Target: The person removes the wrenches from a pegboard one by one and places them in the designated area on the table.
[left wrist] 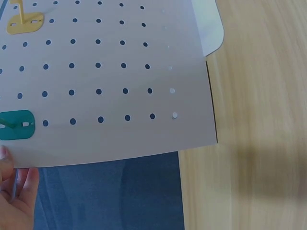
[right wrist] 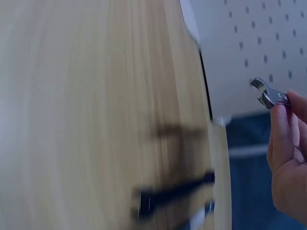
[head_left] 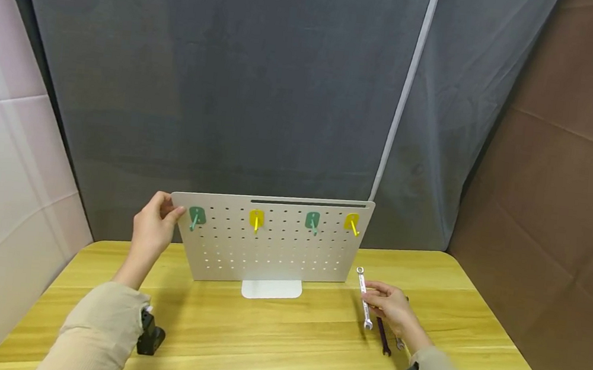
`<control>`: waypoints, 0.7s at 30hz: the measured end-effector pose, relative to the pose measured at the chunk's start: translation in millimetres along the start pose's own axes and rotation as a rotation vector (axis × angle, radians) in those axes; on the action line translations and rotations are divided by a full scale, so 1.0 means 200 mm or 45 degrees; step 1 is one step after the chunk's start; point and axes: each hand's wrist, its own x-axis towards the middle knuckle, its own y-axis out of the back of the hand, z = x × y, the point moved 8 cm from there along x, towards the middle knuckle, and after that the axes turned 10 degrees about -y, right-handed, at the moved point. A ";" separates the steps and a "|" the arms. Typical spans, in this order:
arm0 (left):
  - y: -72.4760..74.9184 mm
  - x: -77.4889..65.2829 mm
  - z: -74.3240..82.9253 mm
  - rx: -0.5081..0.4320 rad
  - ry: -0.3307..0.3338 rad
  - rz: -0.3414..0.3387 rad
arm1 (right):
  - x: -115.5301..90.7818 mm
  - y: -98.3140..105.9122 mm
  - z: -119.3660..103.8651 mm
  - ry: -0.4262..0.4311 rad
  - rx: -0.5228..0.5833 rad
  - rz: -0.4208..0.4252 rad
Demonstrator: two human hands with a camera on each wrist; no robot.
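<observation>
A white pegboard (head_left: 275,242) stands on the table, with its upper left corner pinched between the thumb and fingers of my left hand (head_left: 155,225). Two green hooks (head_left: 312,222) and two yellow hooks (head_left: 256,219) line its upper part. In the left wrist view, the left hand (left wrist: 17,196) shows at the board's edge, near a green hook (left wrist: 18,124). My right hand (head_left: 394,309) holds a silver combination wrench (head_left: 363,299) roughly upright, right of the board. The right wrist view shows the wrench's open end (right wrist: 268,93) sticking out past the fingertips.
A dark wrench (head_left: 383,337) and another silver wrench (head_left: 400,343) lie on the wooden table (head_left: 260,336), partly hidden beneath the right hand. The board's white foot (head_left: 271,290) juts forward onto the tabletop. Behind hangs a grey curtain (head_left: 284,88).
</observation>
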 end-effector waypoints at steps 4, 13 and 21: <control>0.00 0.00 0.00 0.001 -0.005 0.002 | -0.01 0.14 0.05 -0.023 -0.045 0.076; 0.00 0.00 0.01 0.008 -0.022 0.006 | -0.06 0.39 0.15 -0.109 -0.149 0.204; 0.00 -0.01 0.01 0.016 -0.021 0.009 | -0.06 0.55 0.21 -0.149 -0.191 0.229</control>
